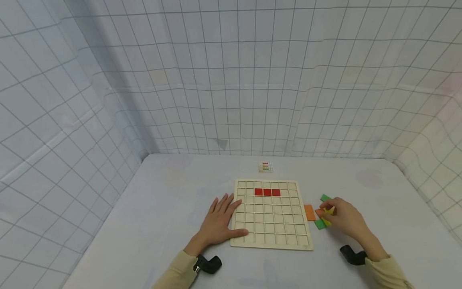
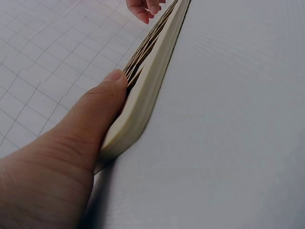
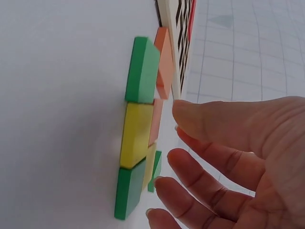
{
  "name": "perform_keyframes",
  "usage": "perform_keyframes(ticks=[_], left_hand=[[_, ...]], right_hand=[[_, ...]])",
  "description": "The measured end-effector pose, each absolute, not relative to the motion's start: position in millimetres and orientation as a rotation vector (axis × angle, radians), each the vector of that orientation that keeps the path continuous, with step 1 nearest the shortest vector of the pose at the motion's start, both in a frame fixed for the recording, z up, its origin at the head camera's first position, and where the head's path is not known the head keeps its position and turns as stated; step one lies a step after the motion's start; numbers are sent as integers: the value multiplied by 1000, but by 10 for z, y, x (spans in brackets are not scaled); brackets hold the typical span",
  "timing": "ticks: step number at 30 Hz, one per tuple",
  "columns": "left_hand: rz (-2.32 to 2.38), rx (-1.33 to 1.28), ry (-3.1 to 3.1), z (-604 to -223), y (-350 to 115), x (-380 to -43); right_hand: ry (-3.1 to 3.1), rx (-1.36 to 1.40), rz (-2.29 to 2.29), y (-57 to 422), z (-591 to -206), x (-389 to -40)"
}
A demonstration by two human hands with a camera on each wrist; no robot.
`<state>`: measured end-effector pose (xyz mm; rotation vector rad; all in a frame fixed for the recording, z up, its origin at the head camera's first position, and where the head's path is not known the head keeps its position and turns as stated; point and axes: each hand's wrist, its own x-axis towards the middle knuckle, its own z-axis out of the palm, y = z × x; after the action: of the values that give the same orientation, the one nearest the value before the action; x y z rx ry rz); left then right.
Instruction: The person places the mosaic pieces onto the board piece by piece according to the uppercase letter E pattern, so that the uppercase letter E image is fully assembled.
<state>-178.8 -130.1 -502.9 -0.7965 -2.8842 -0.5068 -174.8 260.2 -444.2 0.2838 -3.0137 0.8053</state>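
Observation:
A cream grid board (image 1: 270, 246) lies on the white table with three red tiles (image 1: 267, 192) side by side in one of its upper rows. My left hand (image 1: 218, 222) rests on its left side, fingers spread and straight, the thumb (image 2: 102, 107) over the edge frame. To the right of the board, my right hand (image 1: 346, 218) hovers at a small cluster of tiles, its fingers loosely bent. Orange tiles (image 1: 309, 212), yellow tiles (image 3: 136, 136) and green tiles (image 3: 142, 71) lie there. No tile shows between thumb and forefinger in the right wrist view.
Behind the board lies a small card (image 1: 266, 166) printed with a coloured grid pattern. White cloth with dark grid lines (image 1: 231, 80) hangs around the back and sides of the table. A black wrist device (image 1: 209, 265) sits at each wrist.

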Motion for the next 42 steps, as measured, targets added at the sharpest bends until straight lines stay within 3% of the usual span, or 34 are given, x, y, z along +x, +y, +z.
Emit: perform_keyframes(ticks=[19,42], left_hand=[[-502,-799,-2900,-5018,-1301,-1791],[-513,-803,-2875,-5023,-1297,-1782]], right_hand=[[-3080,183,728,2738,-4488,-1784],[-3085,189,1015,2873,-4574,-1983]])
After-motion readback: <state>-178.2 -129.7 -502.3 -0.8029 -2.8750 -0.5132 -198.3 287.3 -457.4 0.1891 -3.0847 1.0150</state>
